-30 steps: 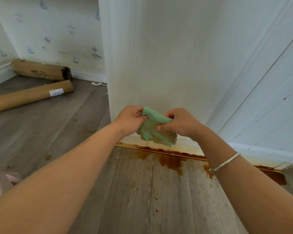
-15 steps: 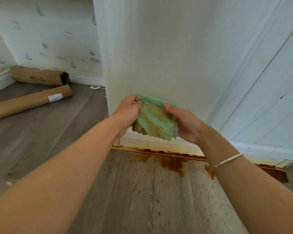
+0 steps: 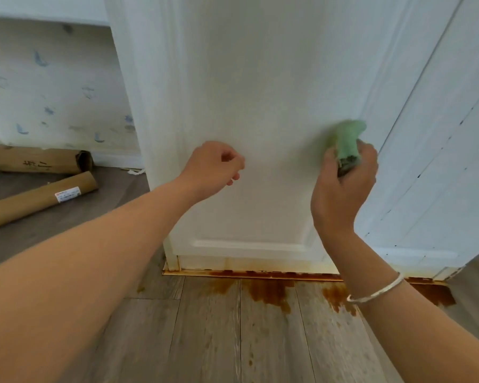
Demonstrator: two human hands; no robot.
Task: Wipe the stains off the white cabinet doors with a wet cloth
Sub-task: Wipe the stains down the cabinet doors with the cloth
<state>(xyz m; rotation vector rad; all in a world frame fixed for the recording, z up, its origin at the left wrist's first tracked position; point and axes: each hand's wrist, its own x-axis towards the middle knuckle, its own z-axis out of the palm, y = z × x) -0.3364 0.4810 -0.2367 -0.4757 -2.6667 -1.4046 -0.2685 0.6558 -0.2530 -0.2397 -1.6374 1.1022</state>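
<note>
A white cabinet door point(image 3: 260, 92) fills the middle of the view, with a yellowish tint low on its panel. My right hand point(image 3: 343, 186) grips a bunched green cloth point(image 3: 347, 142) and holds its blurred top end against the door's right side. My left hand point(image 3: 213, 167) hangs in front of the panel's middle with fingers loosely curled, holding nothing. A second white door point(image 3: 437, 161) stands at an angle on the right.
Rust-brown stains point(image 3: 271, 293) run along the cabinet's base strip and onto the grey wooden floor point(image 3: 205, 341). Two brown cardboard tubes point(image 3: 39, 197) lie on the floor at the left, by a wall with blue marks point(image 3: 47, 87).
My left hand let go of the cloth and drew back left. My right hand bunched the cloth and carried it up and right to the door. The view moved closer.
</note>
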